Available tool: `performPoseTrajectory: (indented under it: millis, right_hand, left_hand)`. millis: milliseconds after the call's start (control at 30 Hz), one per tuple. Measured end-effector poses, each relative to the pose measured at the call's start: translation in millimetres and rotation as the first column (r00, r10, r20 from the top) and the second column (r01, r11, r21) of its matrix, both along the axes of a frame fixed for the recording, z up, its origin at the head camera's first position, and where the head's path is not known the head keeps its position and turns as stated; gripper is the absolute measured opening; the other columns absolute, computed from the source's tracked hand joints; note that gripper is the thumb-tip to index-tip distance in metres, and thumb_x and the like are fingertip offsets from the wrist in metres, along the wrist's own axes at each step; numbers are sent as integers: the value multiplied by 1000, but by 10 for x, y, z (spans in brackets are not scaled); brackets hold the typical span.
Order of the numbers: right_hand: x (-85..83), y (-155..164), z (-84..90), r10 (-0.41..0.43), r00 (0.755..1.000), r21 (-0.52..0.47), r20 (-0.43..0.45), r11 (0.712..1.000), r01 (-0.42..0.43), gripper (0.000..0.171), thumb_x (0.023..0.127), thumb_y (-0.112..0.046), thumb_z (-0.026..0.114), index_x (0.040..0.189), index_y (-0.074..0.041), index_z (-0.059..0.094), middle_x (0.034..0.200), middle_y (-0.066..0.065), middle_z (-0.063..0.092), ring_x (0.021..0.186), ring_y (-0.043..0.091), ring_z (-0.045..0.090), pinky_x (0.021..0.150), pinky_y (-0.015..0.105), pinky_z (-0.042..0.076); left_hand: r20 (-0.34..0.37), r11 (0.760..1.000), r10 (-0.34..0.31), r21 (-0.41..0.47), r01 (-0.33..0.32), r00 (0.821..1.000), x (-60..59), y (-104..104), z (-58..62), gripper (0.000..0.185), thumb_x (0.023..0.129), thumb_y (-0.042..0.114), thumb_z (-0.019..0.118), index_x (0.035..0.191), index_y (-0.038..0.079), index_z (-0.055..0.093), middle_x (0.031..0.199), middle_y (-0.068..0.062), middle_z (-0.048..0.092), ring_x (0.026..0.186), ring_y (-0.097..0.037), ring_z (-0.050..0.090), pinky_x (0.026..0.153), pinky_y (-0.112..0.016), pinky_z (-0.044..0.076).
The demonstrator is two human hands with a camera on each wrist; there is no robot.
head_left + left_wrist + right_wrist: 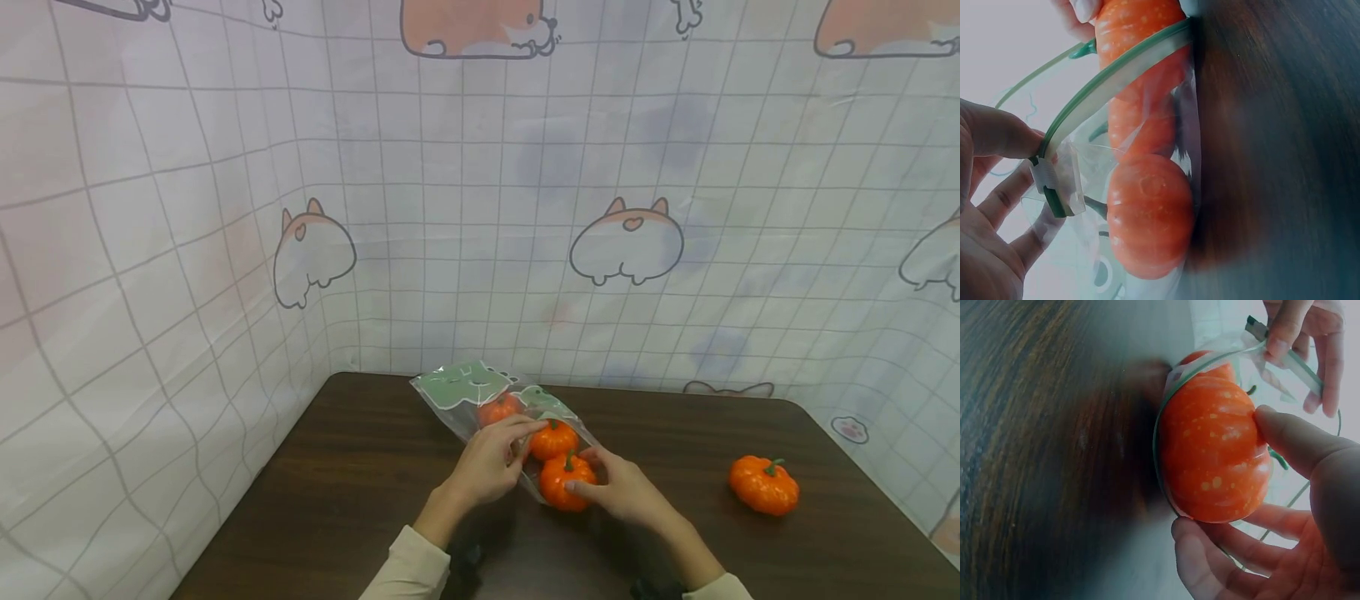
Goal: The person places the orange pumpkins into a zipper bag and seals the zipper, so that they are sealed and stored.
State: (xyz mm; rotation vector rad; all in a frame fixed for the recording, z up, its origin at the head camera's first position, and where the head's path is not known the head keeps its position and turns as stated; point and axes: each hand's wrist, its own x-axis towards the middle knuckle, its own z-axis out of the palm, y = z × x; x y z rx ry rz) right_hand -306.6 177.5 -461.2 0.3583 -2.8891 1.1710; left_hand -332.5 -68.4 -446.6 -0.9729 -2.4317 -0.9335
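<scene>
The bag [459, 388], clear with green printing, lies near the middle of the table [360, 492], its mouth toward the person and its far end toward the back edge. Three orange pumpkins sit in a row along it: the far pumpkin [497, 411], seen through the film, the middle pumpkin [553, 440], and the front pumpkin [558, 481] at the mouth. The green-edged rim [1088, 92] crosses the front pumpkin in the left wrist view, so that one is partly inside and partly out; yellow specks dot its skin. The left hand [489, 460] pinches the rim with its thumb on the strip, just beside the white slider [1044, 175], and its other fingers are spread apart behind the film. The right hand [624, 489] grips the front pumpkin, thumb against its side near the green stem [1279, 458], fingers bent round the opposite side, with one fingertip at the rim. Well apart, a lone pumpkin [763, 486] rests on the right part of the table, its stem pointing up and to the right. Cream sleeves [412, 564] cover the forearms, and a white gridded cloth [480, 275] with dog drawings hangs behind the table.
</scene>
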Motion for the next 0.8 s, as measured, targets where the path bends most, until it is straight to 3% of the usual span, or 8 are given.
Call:
performPoseTrajectory:
  millis: [100,200,333,800]
  right_hand:
    - [2,1,-13,5,1000,10,-7,1000,-5,58,87,-41,79,129,-5,63,126,15,70,112,31,67,93,53,54]
    - [5,-4,-15,24,1000,-30,17,999,-23,60,88,-40,78,132,-4,61,126,17,69,92,28,71,79,45,58]
    - [16,-7,-12,50,997,-103,66,994,-43,65,89,-37,78,137,1,55,125,23,67,64,20,65,57,34,55]
    - [30,-16,-22,108,994,-155,34,983,-101,67,85,-24,83,137,4,53,132,32,61,72,17,66,58,31,57]
  left_hand:
    - [-2,1000,1,-7,-1,1000,8,-2,9,48,88,-1,72,133,15,69,128,0,70,76,-8,57,72,-16,51]
    - [-6,1000,8,-18,-8,1000,15,-4,14,45,91,3,72,133,17,69,128,1,70,77,-8,58,71,-16,50]
    - [-14,1000,12,-19,-13,1000,10,-5,3,43,92,5,71,133,18,69,127,0,70,75,-7,58,69,-15,49]
    - [-28,1000,11,-23,-11,1000,-7,-16,-3,47,89,1,73,133,18,69,126,2,70,72,-6,55,64,-14,46]
